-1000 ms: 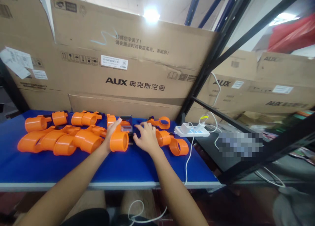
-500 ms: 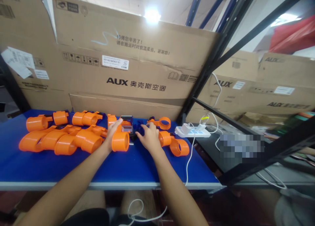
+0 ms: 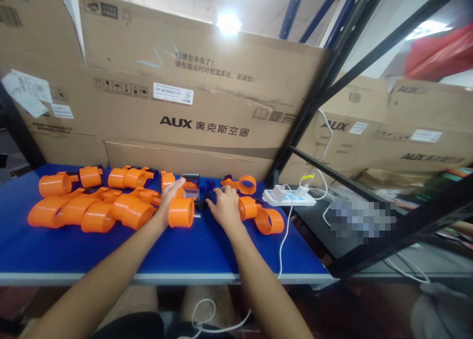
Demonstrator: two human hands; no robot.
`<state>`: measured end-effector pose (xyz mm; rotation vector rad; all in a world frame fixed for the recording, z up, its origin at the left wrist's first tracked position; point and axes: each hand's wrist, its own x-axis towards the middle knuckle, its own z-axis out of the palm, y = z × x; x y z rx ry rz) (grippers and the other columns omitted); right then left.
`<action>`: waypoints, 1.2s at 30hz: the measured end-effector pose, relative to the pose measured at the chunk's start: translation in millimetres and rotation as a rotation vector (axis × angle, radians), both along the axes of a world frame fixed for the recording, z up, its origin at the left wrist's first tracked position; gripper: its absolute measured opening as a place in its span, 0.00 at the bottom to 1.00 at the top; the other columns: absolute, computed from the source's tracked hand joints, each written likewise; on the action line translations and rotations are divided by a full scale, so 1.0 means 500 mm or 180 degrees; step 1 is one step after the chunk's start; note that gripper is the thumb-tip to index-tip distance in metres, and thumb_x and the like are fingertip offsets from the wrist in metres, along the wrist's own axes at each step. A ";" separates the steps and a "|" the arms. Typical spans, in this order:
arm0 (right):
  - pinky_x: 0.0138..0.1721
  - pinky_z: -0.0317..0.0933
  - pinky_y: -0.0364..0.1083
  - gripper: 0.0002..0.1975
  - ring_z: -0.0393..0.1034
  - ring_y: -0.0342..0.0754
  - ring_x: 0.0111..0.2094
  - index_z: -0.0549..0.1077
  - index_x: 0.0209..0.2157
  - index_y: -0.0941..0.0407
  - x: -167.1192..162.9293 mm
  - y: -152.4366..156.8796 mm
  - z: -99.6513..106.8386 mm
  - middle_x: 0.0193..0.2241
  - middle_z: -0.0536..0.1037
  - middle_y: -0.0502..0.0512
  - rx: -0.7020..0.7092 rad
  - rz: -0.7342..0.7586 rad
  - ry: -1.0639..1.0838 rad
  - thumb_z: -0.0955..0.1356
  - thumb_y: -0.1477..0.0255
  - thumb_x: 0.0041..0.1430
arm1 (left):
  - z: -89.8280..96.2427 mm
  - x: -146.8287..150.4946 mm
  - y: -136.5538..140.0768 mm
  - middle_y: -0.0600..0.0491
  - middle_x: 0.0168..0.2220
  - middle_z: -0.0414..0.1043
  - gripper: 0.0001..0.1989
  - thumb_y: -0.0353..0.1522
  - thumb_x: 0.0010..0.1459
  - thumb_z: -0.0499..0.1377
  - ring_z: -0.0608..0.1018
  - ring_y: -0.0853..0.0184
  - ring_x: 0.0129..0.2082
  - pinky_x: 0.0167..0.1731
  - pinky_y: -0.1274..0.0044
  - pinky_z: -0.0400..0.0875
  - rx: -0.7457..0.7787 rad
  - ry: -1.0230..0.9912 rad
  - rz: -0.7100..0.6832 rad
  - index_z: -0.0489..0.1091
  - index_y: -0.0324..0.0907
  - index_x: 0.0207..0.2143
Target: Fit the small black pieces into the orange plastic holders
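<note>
While both hands sit at the middle of the blue tabletop, this reads as the seat-and-adjust step on one orange cuff assembly. Left hand wraps the side of the orange cuff, open end toward the camera, thumb up by the small black device just behind the cuff; that grip is closed on the cuff. Right hand lies just right of the cuff, fingers curled down onto something dark blue between cuff and hand. Can't tell if that grip is pinching it or only pressing.

Left of the cuff: a cluster of finished-looking orange cuffs. Right of it: two loose orange rings, then a white power strip at the tabletop's far right edge.

My judgement: the next move needs the left hand to steady the cuff while the right does fine fingertip work on the dark piece. Main risk is the cuff rolling.
</note>
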<state>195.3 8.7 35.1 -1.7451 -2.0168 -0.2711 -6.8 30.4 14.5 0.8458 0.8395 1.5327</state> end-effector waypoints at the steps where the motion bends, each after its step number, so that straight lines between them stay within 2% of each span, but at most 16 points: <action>1: 0.52 0.60 0.56 0.20 0.63 0.62 0.52 0.75 0.53 0.55 0.000 0.000 -0.001 0.52 0.70 0.67 0.0015 -0.0010 0.0006 0.71 0.61 0.63 | -0.001 -0.001 0.001 0.56 0.16 0.66 0.23 0.48 0.51 0.70 0.68 0.71 0.15 0.17 0.77 0.64 0.0000 0.0020 0.0008 0.67 0.42 0.20; 5: 0.55 0.59 0.55 0.21 0.65 0.62 0.52 0.75 0.54 0.58 0.000 0.003 -0.005 0.51 0.71 0.68 -0.0081 -0.0029 0.0055 0.72 0.61 0.63 | -0.002 -0.001 0.003 0.57 0.16 0.66 0.23 0.48 0.51 0.70 0.67 0.72 0.14 0.17 0.77 0.64 0.0031 0.0024 -0.0018 0.66 0.42 0.21; 9: 0.54 0.62 0.51 0.18 0.69 0.57 0.51 0.74 0.53 0.57 0.000 0.008 -0.007 0.49 0.73 0.65 -0.0331 0.0127 0.0210 0.70 0.64 0.65 | -0.002 0.000 0.003 0.57 0.17 0.66 0.22 0.47 0.50 0.71 0.67 0.72 0.15 0.18 0.77 0.64 0.0056 0.0018 -0.0023 0.66 0.42 0.21; 15: 0.53 0.64 0.49 0.19 0.71 0.56 0.51 0.74 0.53 0.58 0.001 0.008 -0.004 0.51 0.73 0.66 -0.0381 0.0110 0.0253 0.69 0.62 0.67 | 0.001 0.000 0.000 0.57 0.17 0.66 0.23 0.49 0.51 0.70 0.66 0.72 0.15 0.17 0.77 0.61 0.0048 0.0110 -0.0022 0.67 0.42 0.21; 24: 0.51 0.65 0.50 0.20 0.71 0.58 0.53 0.74 0.54 0.58 -0.001 0.004 -0.004 0.53 0.72 0.68 -0.0254 0.0090 0.0320 0.68 0.61 0.67 | 0.005 0.006 -0.009 0.57 0.19 0.69 0.21 0.46 0.49 0.72 0.67 0.73 0.16 0.18 0.77 0.59 0.0092 0.0135 -0.0053 0.69 0.41 0.25; 30: 0.54 0.63 0.54 0.20 0.69 0.60 0.54 0.75 0.52 0.56 -0.005 -0.003 0.001 0.54 0.73 0.68 -0.0174 0.0132 0.0157 0.70 0.58 0.64 | 0.005 0.011 -0.012 0.58 0.20 0.68 0.20 0.46 0.48 0.72 0.66 0.73 0.16 0.19 0.79 0.59 0.0119 0.0210 -0.0022 0.70 0.41 0.27; 36: 0.60 0.57 0.56 0.22 0.64 0.61 0.60 0.75 0.54 0.56 -0.008 -0.006 0.001 0.59 0.70 0.68 -0.0024 0.0271 0.0100 0.70 0.59 0.63 | 0.011 0.019 -0.017 0.59 0.19 0.66 0.22 0.45 0.47 0.73 0.67 0.73 0.19 0.20 0.81 0.60 0.0142 0.0263 0.0012 0.76 0.39 0.37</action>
